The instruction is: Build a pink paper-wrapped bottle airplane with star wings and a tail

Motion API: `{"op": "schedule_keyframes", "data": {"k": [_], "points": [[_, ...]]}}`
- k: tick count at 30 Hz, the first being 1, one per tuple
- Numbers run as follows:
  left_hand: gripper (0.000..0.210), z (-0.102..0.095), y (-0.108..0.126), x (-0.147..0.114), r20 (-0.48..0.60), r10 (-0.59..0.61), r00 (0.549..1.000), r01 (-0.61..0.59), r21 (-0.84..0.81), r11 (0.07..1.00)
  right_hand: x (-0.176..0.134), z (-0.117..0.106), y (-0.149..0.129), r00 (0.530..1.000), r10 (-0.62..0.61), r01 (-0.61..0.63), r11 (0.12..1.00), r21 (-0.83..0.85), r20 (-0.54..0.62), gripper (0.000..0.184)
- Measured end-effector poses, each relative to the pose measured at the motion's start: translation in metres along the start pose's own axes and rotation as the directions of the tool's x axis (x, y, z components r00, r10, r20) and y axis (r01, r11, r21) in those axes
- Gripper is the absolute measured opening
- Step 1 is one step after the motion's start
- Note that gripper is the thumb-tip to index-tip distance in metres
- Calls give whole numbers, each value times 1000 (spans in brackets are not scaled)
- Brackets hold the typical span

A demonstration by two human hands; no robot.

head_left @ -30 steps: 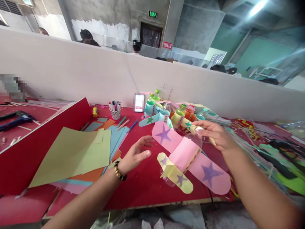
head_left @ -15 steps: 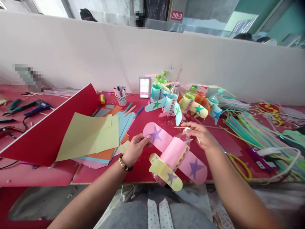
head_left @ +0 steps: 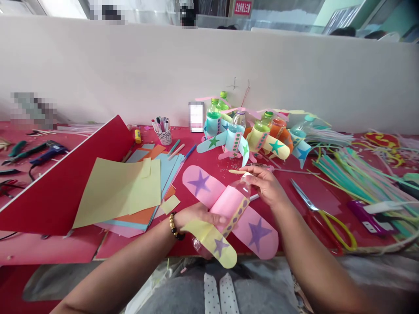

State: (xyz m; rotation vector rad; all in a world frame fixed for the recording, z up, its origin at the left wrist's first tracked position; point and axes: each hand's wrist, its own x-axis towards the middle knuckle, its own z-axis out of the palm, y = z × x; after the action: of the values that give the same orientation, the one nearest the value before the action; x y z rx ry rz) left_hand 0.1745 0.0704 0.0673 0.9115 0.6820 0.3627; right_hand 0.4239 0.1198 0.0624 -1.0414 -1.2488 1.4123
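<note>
A toy airplane made from a clear plastic bottle [head_left: 234,198] is between my hands, tilted with its neck up and to the right. Pink paper wraps its body, and its pink wings and yellow tail carry purple stars. My left hand [head_left: 206,214] is closed round the body, thumb on the pink paper and fingers hidden beneath. At the neck, my right hand [head_left: 264,181] pinches the whitish bottle cap [head_left: 248,175], partly covered by the fingers. A pale yellow paper strip [head_left: 236,172] sticks out to the left from there.
Several finished bottle airplanes [head_left: 235,131] stand at the back. Coloured paper sheets [head_left: 121,185] and a red board [head_left: 94,165] lie left. Scissors [head_left: 319,209], a purple box with a cable [head_left: 368,220] and pastel strips [head_left: 353,183] are right. A pen cup [head_left: 164,136] stands near the wall.
My left hand has moved from the wing tip to the bottle's body and now grips it. My right hand stays at the neck. The scissors show more fully.
</note>
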Motion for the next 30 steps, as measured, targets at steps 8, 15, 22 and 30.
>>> {"op": "schedule_keyframes", "data": {"k": [8,15,22,30], "points": [[49,-1,3,8,36,-16,999,15,34,999,0,-11,4,999,-28,30,998,47,-32,32],[57,-8,-6,16,110,15,994,-13,-18,1000,1,-17,9,991,-1,9,998,62,-132,32],[57,-10,-8,14,104,11,995,-3,-78,997,3,-17,16,995,15,-8,998,67,-101,30],[55,-3,-10,3,58,53,997,-49,-75,996,-10,-13,15,994,11,-8,1000,22,-110,29]]}}
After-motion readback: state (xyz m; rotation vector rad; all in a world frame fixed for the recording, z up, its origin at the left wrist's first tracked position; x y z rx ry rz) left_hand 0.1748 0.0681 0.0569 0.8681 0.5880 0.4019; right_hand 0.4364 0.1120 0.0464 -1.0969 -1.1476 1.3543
